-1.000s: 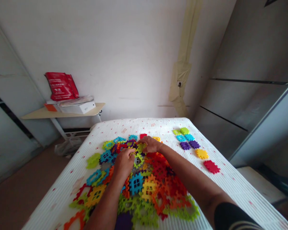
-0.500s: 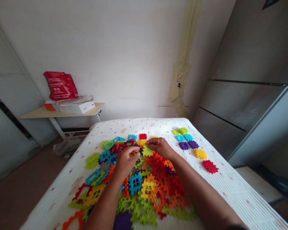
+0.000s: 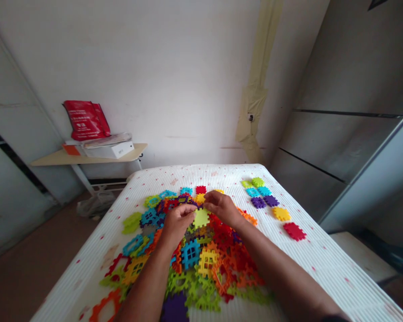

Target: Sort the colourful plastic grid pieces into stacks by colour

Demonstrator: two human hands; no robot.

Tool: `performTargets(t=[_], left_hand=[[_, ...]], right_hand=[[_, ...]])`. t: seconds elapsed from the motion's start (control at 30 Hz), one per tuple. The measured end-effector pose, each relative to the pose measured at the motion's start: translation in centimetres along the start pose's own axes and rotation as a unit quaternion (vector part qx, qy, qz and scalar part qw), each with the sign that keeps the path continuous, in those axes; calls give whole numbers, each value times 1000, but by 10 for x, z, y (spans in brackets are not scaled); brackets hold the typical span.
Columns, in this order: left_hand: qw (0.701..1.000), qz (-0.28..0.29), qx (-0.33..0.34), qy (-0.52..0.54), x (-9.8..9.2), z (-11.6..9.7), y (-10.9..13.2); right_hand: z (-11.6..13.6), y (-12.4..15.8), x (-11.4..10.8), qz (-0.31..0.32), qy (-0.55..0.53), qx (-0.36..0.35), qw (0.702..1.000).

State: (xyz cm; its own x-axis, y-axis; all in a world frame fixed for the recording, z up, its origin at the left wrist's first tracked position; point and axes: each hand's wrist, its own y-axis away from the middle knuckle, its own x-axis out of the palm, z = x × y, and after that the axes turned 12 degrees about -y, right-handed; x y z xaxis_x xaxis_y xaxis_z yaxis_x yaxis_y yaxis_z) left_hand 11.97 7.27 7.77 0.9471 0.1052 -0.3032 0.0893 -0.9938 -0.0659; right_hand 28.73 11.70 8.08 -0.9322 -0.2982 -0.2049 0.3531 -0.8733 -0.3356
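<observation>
A light green square tile with toothed edges (image 3: 201, 218) is held up over the heap. My left hand (image 3: 178, 220) pinches it by its left edge between thumb and fingers. Close to the tile's upper right corner is my right hand (image 3: 222, 208), its thumb and forefinger a little apart; whether they touch the tile is hard to make out. Below both hands lies a heap of interlocking plastic tiles, among them a blue window tile (image 3: 190, 254), a yellow window tile (image 3: 207, 262) and a purple tile (image 3: 175, 307). My forearms cover parts of the heap.
On the right of the white cloth (image 3: 325, 268) lie separate tiles: green (image 3: 258, 182), blue (image 3: 264, 191), purple (image 3: 271, 201), yellow (image 3: 281, 213) and red (image 3: 294, 231). A side table (image 3: 137, 152) with a red bag (image 3: 86, 120) stands left; a grey cabinet (image 3: 342, 143) stands right.
The light green tile has moved left and slightly down, from my right hand's fingers into my left hand's pinch. My right hand's fingers have opened slightly.
</observation>
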Motion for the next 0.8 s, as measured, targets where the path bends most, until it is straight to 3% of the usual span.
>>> performTargets(t=[0.1,0.23,0.4,0.6,0.8], left_hand=[[999,-39,-23,19,-1,2,-3],[996,-64,-42,50,-2,1,-3],[995,-70,-20,67,-3,4,-5],[996,-32,-6,83,-3,5,-5],[998,-39,-1,47,-5,0,-3]], right_hand=[[2,1,0,-45,126,-7,991],[8,7,7,-14,181,-74,981],[9,13,18,47,259,-125,957],[5,12,19,36,267,-151,951],[8,9,12,81,352,-179,915]])
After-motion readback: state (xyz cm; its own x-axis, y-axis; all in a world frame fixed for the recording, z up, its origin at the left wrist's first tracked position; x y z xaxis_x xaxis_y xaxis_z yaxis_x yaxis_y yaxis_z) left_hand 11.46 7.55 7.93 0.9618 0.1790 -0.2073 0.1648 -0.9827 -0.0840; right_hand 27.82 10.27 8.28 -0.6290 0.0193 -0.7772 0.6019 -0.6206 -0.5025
